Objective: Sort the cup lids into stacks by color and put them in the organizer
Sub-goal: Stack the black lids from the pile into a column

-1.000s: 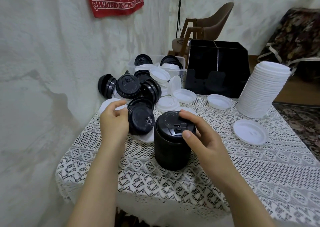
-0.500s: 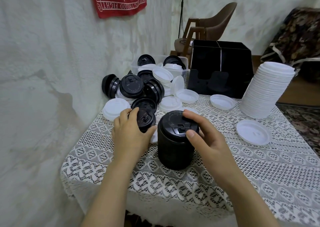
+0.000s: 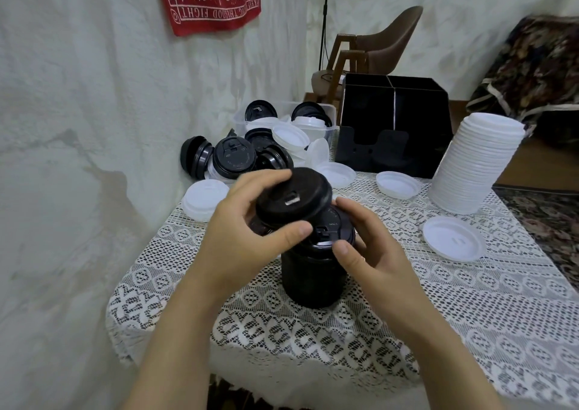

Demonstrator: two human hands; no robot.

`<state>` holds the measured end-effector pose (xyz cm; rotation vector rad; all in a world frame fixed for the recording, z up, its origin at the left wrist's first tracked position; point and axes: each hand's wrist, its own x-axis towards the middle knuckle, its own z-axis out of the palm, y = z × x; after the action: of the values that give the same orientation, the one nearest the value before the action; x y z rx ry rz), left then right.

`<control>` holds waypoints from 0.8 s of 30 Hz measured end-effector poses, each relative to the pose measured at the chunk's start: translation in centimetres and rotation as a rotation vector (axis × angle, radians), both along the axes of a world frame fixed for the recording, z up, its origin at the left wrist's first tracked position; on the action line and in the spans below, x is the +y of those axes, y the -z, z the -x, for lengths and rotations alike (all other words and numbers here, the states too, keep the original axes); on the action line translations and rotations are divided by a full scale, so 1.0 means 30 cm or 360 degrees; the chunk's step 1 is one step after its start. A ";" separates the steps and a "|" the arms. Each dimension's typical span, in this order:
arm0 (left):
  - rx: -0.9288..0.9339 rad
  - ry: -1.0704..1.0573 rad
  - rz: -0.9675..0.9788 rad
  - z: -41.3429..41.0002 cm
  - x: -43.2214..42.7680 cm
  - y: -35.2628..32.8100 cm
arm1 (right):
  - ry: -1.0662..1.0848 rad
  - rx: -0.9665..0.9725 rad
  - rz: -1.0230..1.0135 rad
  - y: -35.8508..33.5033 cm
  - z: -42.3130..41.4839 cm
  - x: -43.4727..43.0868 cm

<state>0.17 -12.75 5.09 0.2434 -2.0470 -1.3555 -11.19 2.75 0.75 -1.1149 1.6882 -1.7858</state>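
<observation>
We see a round, matt black lid (image 3: 294, 198) with a small sip slot, pinched between thumb and fingers of the left hand (image 3: 244, 237). It is tilted over the black stack (image 3: 313, 278), top face turned up and toward 6 o'clock. The stack's long axis stands upright; the right hand (image 3: 369, 250) curls round its top rim. Lid and left hand hide the stack's top at 9 o'clock. The organizer (image 3: 394, 134) stands at 1 o'clock of it.
</observation>
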 end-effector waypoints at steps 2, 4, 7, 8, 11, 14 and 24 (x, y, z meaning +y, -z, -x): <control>-0.0082 0.0049 0.0113 0.012 0.015 0.012 | -0.0043 0.0002 0.0014 0.000 0.004 0.004; -0.0153 0.0067 0.0169 0.021 0.022 0.025 | -0.0069 -0.0015 0.0043 -0.002 0.005 0.007; -0.0197 0.0084 0.0166 0.025 0.030 0.039 | -0.0076 -0.0039 0.0056 0.003 0.010 0.009; -0.0203 0.0091 0.0157 0.027 0.034 0.042 | -0.0069 -0.0063 0.0056 0.005 0.013 0.010; -0.0210 0.0096 0.0169 0.028 0.045 0.049 | -0.0077 -0.0072 0.0066 0.007 0.021 0.011; -0.0222 0.0108 0.0157 0.026 0.050 0.057 | -0.0081 -0.0074 0.0060 0.008 0.020 0.013; -0.0170 0.0174 0.0010 0.022 0.079 0.084 | -0.0023 -0.0056 0.0114 0.001 0.006 0.001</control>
<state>-0.50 -10.38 2.58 0.2073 -2.1805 -1.4290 -11.36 2.79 0.73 -1.1160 1.6031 -1.8592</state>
